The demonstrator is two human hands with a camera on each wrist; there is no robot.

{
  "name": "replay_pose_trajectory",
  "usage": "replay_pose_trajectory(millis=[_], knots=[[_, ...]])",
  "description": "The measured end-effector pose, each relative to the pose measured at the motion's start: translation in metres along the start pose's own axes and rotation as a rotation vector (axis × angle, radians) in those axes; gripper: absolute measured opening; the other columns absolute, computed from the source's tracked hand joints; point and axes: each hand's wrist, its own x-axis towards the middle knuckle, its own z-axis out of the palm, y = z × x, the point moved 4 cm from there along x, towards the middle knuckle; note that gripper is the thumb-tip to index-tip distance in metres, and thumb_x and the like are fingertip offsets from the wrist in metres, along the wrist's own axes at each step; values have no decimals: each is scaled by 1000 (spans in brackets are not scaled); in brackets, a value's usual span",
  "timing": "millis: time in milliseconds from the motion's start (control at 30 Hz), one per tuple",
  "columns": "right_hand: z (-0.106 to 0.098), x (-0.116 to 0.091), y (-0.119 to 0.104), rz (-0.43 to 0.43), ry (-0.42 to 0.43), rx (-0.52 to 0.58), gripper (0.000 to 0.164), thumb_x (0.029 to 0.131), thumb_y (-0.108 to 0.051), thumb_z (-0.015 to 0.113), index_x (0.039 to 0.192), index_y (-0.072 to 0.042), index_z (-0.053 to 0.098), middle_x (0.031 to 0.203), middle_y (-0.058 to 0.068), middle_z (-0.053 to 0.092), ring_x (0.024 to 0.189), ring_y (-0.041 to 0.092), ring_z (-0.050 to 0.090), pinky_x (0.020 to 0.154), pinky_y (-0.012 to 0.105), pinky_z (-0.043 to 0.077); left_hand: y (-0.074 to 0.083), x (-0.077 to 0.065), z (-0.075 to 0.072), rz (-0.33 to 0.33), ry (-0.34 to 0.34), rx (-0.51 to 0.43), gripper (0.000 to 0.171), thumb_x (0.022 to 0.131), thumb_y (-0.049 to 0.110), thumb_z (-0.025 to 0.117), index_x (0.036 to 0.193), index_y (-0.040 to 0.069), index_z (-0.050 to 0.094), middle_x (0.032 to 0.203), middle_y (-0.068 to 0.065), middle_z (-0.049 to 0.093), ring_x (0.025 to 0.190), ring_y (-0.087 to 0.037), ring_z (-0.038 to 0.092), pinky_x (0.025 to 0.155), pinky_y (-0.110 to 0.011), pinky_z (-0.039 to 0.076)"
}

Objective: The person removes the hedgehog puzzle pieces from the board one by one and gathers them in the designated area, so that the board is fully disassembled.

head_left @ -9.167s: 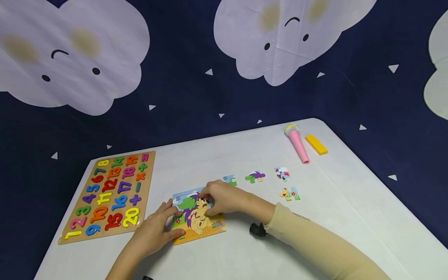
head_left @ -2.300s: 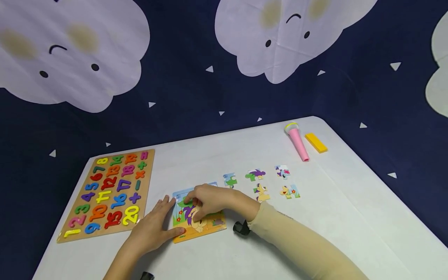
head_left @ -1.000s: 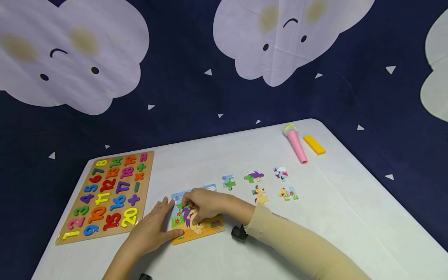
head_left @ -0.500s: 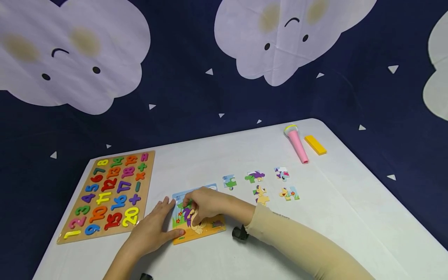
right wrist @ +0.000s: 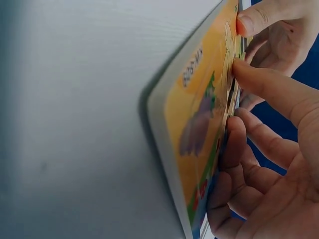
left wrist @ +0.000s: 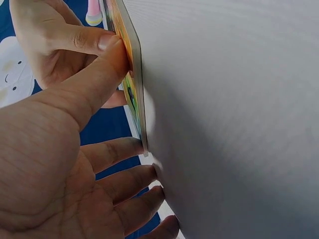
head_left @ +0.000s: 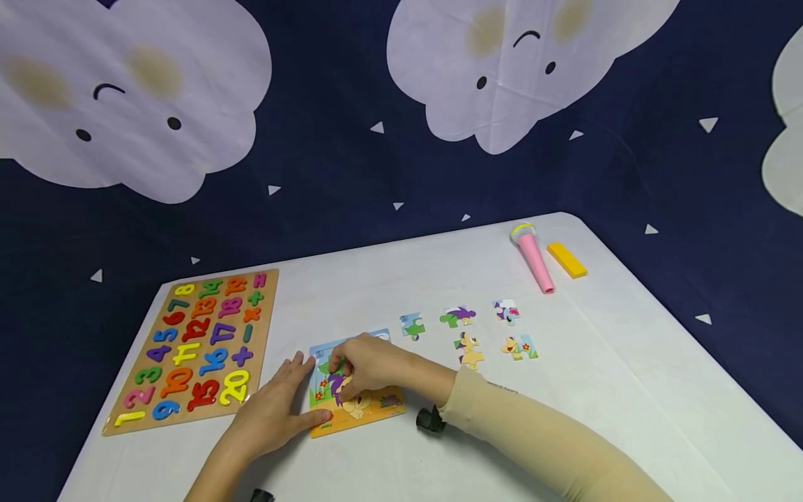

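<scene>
A small jigsaw puzzle board (head_left: 351, 422) with a purple-and-tan cartoon animal lies flat on the table. My left hand (head_left: 270, 415) steadies it, thumb on its orange lower left corner and straight fingers along the left edge. Over the picture's middle, my right hand (head_left: 373, 362) has its thumb and curled fingers on a puzzle piece, which they mostly hide. In the right wrist view, the right thumb and fingertips (right wrist: 233, 132) touch the board's face. Several loose pieces lie to the right, among them a green-and-blue one (head_left: 411, 325) and one with a face (head_left: 469, 350).
A wooden number board (head_left: 194, 348) lies at the left. Toward the back right are a pink toy microphone (head_left: 534, 261) and a yellow block (head_left: 567, 260). A dark cloth with clouds (head_left: 326, 167) hangs behind the white table (head_left: 564, 390).
Since the oldest frame, the face piece has come to lie among the loose ones, and my right hand has moved left on the board. Lately its thumb shifts slightly left; the left hand stays put.
</scene>
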Motion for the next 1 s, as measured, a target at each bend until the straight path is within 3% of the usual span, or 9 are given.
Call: replay_pose_trajectory(millis=[433,1000], knots=[[-1,1,-2,16,28,-58,37,80,-30,98,105,-16,75,79,-12,58,69,2,51,65,15,45,0,0,0,1,-2,-2,107,83,65,84,164,7,44,173,-26,31,159,-54,30,116,-79,36],[-6,0,6,9,12,20,33,83,-16,93,110,-14,75,84,-10,63,73,2,55,66,16,47,1,0,-1,-16,-14,3,108,82,65,85,164,8,43,173,-25,31,159,-53,30,117,-80,35]])
